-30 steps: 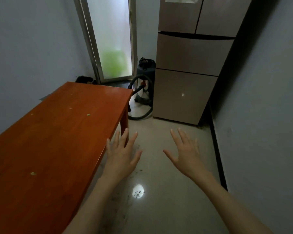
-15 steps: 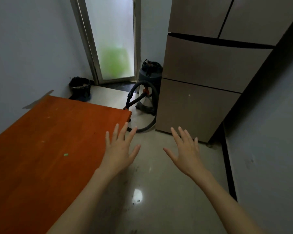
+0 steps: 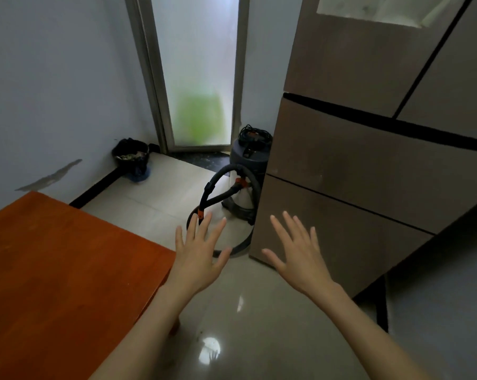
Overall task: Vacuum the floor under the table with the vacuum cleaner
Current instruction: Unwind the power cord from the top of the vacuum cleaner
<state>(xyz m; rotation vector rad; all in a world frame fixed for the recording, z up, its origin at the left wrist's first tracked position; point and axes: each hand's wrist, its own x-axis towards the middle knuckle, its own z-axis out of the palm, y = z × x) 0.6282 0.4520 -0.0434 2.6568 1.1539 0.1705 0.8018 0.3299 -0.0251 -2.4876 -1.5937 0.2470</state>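
The surface [image 3: 53, 270] lies left, the fridge [image 3: 355, 174] right. Between them, further back, the vacuum cleaner [image 3: 245, 174] stands just beside the fridge, before the door [image 3: 199, 72]. A bin [image 3: 131, 157] sits in the left corner.

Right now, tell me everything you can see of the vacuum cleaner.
The vacuum cleaner stands upright on the floor in the corner, between the glass door and the fridge, which hides its right side. It is a drum type: dark lid, pale shiny body, dark base. A black cord lies coiled on top. A black hose with orange fittings arcs from the front down to the floor. Neither hand touches it.
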